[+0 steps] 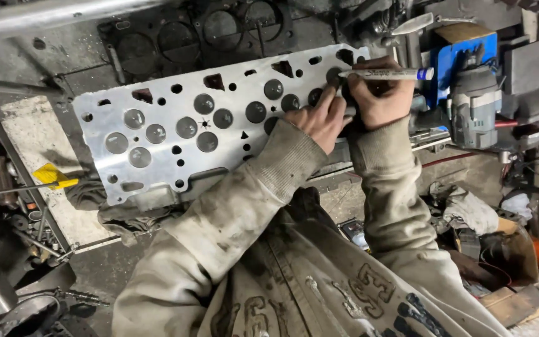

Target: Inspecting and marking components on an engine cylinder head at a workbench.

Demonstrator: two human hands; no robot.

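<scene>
Setting: cluttered, grimy workshop bench [45, 134], seen from above, with dark engine parts at 12 o'clock.
Right fingers: curled shut around a silver marker pen [387, 73], which is held level, its blue end pointing to 3 o'clock.
Right hand [378, 93]: placed at the plate's right end, at about 1 o'clock in the view.
Left fingers: spread loosely and pressed flat on the plate; nothing is gripped.
Left hand [320, 118]: set just beside the right hand, at its 8 o'clock.
Plate: a long metal plate [157, 106] with many round and odd-shaped holes is laid across the bench, tilted from 8 o'clock up to 2 o'clock.
Sleeves: both arms are covered by soiled tan sleeves [251, 193].
Surroundings: a grey power tool [474, 106] is seen at 3 o'clock of the hands, and a yellow tag [54, 176] at 9 o'clock.
</scene>
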